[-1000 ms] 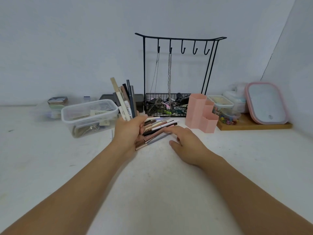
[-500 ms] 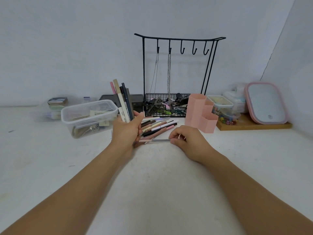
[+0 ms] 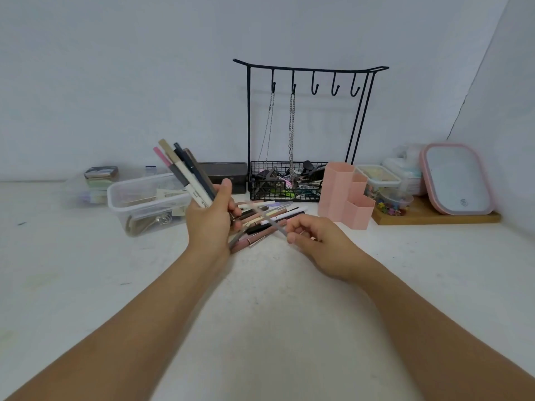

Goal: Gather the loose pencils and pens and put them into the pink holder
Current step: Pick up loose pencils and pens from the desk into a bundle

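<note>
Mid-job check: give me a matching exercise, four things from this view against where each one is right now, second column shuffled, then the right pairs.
Things:
1. bundle of pens
2. grey pencil
3. pink holder
4. chains

Places:
A. hanging from the black rack's hooks
B. standing on the table, right of the loose pens
C. upright in the grip of the left hand
D. pinched by the right hand, lifted over the pile

Pairs: 1-C, 2-D, 3-B, 4-A
</note>
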Action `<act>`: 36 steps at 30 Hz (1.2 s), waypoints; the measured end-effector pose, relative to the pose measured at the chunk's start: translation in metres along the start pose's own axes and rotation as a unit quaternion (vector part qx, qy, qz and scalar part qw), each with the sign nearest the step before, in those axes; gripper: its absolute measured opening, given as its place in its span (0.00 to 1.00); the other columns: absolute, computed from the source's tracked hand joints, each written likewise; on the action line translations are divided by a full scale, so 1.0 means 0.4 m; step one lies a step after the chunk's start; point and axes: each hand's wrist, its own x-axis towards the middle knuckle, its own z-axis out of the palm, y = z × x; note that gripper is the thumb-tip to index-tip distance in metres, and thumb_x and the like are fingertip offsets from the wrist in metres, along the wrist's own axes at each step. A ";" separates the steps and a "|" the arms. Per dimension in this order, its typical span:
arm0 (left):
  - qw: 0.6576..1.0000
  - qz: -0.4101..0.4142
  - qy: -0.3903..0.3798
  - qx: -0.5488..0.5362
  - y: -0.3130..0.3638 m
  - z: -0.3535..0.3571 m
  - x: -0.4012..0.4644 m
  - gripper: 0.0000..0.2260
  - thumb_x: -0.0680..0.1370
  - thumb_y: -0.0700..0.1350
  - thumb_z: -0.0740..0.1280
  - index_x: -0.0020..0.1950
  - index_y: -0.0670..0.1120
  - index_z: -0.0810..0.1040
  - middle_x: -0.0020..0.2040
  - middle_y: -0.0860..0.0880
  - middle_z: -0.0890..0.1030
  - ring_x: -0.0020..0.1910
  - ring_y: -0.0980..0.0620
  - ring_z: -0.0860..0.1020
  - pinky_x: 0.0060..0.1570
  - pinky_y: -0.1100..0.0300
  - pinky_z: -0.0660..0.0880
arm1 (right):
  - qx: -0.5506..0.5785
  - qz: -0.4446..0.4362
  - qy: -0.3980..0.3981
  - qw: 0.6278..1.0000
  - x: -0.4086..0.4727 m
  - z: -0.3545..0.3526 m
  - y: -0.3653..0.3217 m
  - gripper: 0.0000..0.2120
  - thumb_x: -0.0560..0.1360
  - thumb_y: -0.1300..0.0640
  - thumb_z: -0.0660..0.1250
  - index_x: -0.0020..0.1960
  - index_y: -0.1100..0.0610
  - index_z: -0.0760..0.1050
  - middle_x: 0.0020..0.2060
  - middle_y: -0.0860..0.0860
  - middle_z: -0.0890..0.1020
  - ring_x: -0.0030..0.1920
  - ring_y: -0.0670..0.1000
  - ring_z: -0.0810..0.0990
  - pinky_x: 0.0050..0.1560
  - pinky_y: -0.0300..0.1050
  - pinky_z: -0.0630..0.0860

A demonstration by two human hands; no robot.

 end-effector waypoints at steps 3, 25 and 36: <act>0.995 -0.022 -0.087 0.045 -0.015 0.012 -0.016 0.09 0.79 0.50 0.72 0.45 0.49 0.75 0.28 0.51 0.69 0.24 0.55 0.67 0.20 0.65 0.62 | 0.185 -0.001 0.036 0.982 0.004 0.026 -0.028 0.04 0.81 0.64 0.65 0.50 0.63 0.78 0.36 0.51 0.80 0.32 0.46 0.73 0.32 0.37 0.71; 0.980 -0.023 -0.082 0.178 -0.034 0.031 -0.043 0.13 0.75 0.46 0.75 0.34 0.43 0.79 0.25 0.45 0.76 0.23 0.50 0.74 0.24 0.60 0.72 | 0.055 -0.046 0.132 0.989 0.001 0.072 -0.023 0.07 0.79 0.59 0.69 0.55 0.54 0.84 0.50 0.43 0.84 0.48 0.39 0.79 0.50 0.36 0.73; 0.993 -0.080 -0.014 0.085 0.008 0.013 -0.012 0.14 0.78 0.51 0.72 0.38 0.42 0.81 0.35 0.47 0.85 0.35 0.55 0.85 0.35 0.57 0.83 | -0.211 -0.039 0.002 0.977 -0.005 0.081 -0.024 0.11 0.81 0.53 0.63 0.63 0.48 0.73 0.60 0.45 0.78 0.59 0.48 0.73 0.60 0.47 0.71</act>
